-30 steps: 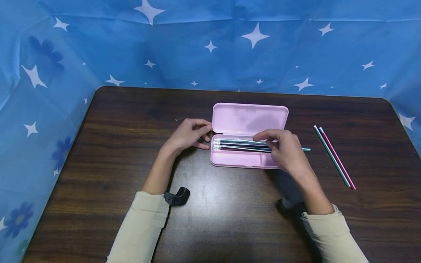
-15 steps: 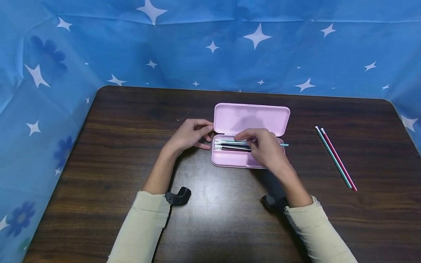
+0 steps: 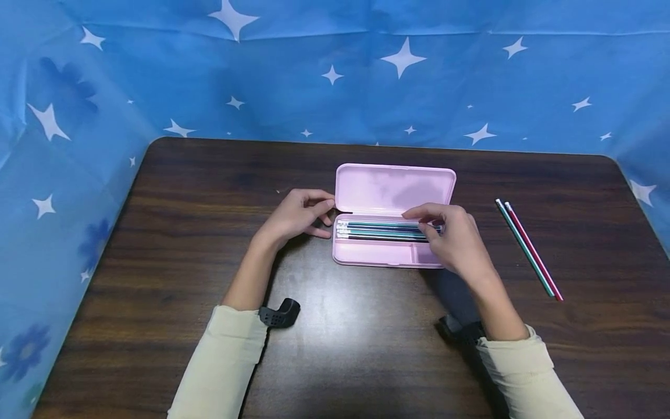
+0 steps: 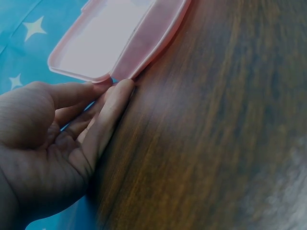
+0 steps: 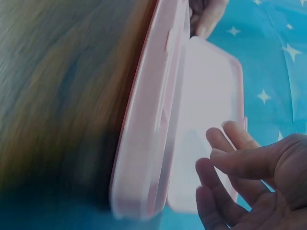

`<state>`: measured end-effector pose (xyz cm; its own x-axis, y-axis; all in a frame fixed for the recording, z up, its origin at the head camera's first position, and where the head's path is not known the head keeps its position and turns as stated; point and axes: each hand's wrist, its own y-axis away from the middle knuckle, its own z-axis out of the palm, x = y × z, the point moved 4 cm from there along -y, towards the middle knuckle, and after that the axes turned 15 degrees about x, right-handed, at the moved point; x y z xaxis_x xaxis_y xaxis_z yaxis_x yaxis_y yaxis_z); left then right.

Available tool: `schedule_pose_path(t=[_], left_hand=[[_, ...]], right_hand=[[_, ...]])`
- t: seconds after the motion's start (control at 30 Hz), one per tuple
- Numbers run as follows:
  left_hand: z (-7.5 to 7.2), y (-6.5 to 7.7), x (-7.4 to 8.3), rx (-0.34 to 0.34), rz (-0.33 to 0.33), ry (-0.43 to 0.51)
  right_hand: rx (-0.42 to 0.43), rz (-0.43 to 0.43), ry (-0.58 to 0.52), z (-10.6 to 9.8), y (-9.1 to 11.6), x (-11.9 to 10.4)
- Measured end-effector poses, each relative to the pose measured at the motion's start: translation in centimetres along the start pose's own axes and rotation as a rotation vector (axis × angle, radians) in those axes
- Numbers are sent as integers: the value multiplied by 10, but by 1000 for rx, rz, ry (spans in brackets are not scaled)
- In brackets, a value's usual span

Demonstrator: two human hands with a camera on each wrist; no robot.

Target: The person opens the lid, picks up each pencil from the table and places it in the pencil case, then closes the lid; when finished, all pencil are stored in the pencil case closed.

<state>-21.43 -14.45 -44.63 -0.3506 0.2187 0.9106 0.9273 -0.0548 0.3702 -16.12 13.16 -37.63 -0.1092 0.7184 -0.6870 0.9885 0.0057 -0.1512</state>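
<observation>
A pink pencil case (image 3: 374, 253) lies with its lid (image 3: 394, 185) raised on the dark table. Several pencils (image 3: 382, 230) in dark, teal and silvery tones lie side by side in its rear compartment, white eraser ends to the left. My left hand (image 3: 298, 216) rests at the case's left end, fingertips touching the hinge corner in the left wrist view. Over the right ends of the pencils, my right hand (image 3: 456, 238) bends its fingers loosely and hides those ends. The right wrist view shows those fingers (image 5: 240, 163) apart from the thumb, nothing visible between them.
To the right of the case, a teal pencil (image 3: 525, 249) and a red pencil (image 3: 535, 252) lie together, slanting on the wooden table (image 3: 340, 361). A blue curtain (image 3: 293, 64) with white stars hangs behind the table and along its sides.
A teal pencil sticking out past the right hand now lies level in the case among the others. My right hand went left, then back right, and released it. The left hand stays put.
</observation>
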Motion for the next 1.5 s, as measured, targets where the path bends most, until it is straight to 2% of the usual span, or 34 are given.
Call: schedule_pose_path(t=[0.27, 0.5, 0.9, 1.17, 1.33, 1.5], left_hand=[[-4, 2, -1, 2, -6, 5], [-1, 2, 2, -5, -6, 7], [-1, 2, 1, -5, -9, 7], [-1, 2, 1, -8, -14, 12], [-1, 1, 0, -7, -13, 8], [-2, 1, 0, 2, -17, 7]], right_hand=[[30, 7, 44, -19, 4, 21], [89, 16, 102, -44, 7, 53], [87, 198, 244, -84, 10, 114], [67, 351, 305, -94, 16, 139], [78, 378, 335, -97, 20, 146], [94, 368, 352, -98, 19, 146]])
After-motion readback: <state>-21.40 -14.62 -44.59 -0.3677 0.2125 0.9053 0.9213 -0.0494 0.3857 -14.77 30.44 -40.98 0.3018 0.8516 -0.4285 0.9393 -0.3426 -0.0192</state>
